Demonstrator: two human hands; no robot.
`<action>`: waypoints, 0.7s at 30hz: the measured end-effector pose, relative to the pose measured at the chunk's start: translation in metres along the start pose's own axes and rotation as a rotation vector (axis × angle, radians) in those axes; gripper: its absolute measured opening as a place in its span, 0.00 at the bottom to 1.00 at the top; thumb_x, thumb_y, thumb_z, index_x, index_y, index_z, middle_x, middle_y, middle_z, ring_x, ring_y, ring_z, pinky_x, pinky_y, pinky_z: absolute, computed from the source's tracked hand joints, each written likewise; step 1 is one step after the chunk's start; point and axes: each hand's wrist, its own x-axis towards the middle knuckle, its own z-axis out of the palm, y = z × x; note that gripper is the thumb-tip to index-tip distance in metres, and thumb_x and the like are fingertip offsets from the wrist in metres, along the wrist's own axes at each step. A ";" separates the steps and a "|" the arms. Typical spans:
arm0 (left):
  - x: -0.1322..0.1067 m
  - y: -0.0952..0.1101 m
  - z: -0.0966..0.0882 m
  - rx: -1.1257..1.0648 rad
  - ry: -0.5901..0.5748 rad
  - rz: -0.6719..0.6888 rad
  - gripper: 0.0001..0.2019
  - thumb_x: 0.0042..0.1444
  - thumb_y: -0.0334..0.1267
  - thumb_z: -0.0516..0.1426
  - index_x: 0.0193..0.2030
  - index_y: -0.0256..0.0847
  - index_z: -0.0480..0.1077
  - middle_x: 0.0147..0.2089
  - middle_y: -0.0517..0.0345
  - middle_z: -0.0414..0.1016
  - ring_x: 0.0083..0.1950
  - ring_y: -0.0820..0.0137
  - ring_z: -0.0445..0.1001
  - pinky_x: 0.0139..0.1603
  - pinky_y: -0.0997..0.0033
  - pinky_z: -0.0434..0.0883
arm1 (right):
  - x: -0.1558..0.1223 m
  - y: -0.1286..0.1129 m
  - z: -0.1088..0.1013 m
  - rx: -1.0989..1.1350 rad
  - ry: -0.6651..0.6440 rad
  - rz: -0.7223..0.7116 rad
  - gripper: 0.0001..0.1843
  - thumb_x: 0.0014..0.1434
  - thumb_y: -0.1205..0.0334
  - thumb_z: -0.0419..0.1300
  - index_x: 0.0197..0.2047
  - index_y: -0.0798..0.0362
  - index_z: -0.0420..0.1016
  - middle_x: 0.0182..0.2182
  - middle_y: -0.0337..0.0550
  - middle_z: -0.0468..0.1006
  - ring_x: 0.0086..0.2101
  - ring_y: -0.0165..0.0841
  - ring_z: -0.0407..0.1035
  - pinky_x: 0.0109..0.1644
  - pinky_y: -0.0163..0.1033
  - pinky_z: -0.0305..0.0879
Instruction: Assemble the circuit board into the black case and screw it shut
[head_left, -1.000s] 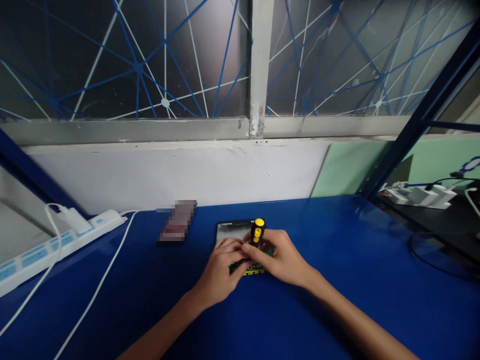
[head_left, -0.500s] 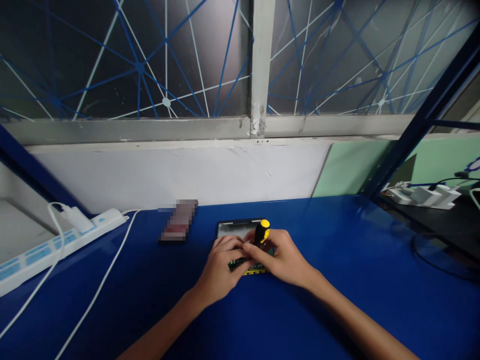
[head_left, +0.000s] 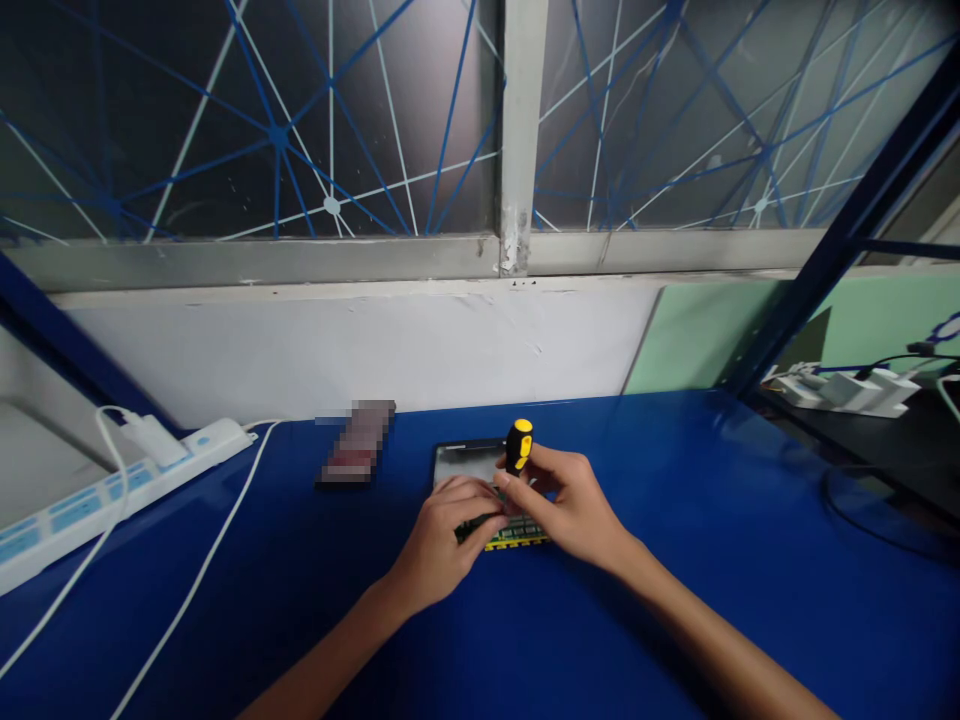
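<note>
My right hand [head_left: 574, 500] is closed round a short black-and-yellow screwdriver [head_left: 519, 447], which stands nearly upright over a green circuit board [head_left: 525, 525]. Yellow edging [head_left: 517, 544] runs along the board's near side. My left hand [head_left: 442, 530] lies over the left part of the board, fingers bent across it and thumb at its near side, gripping it. Behind the board is a dark-framed panel [head_left: 469, 460] with a grey surface, partly covered by my left fingers. The screwdriver's tip is hidden behind my fingers.
A blurred-out dark slab [head_left: 358, 445] lies left on the blue table [head_left: 675, 600]. A white power strip [head_left: 202, 445] with a plugged-in adapter and white cables runs along the left edge. At right, more white plugs [head_left: 855, 390] sit on a dark surface.
The screwdriver has risen slightly and shifted a little left, with my right hand's fingers following it. More of the board's near part shows now. My left hand stays nearly in place.
</note>
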 end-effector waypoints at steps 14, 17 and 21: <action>0.000 0.001 -0.003 0.061 -0.042 0.016 0.09 0.63 0.32 0.54 0.40 0.44 0.77 0.41 0.54 0.79 0.48 0.63 0.74 0.52 0.60 0.69 | 0.000 0.002 0.001 -0.042 -0.001 -0.042 0.15 0.63 0.53 0.56 0.32 0.56 0.74 0.22 0.37 0.71 0.23 0.27 0.61 0.26 0.34 0.56; -0.001 -0.001 -0.002 0.064 -0.049 0.015 0.09 0.63 0.32 0.54 0.40 0.43 0.77 0.41 0.54 0.79 0.47 0.63 0.74 0.52 0.60 0.69 | 0.001 0.003 0.001 -0.055 0.000 -0.047 0.15 0.63 0.53 0.56 0.31 0.56 0.73 0.21 0.36 0.70 0.23 0.26 0.61 0.25 0.34 0.55; -0.001 -0.002 -0.001 0.068 -0.027 0.020 0.09 0.63 0.32 0.55 0.41 0.44 0.77 0.42 0.54 0.79 0.46 0.64 0.74 0.50 0.60 0.69 | 0.000 0.003 0.002 -0.070 0.000 -0.054 0.14 0.63 0.54 0.57 0.32 0.56 0.74 0.21 0.36 0.69 0.23 0.27 0.60 0.25 0.34 0.55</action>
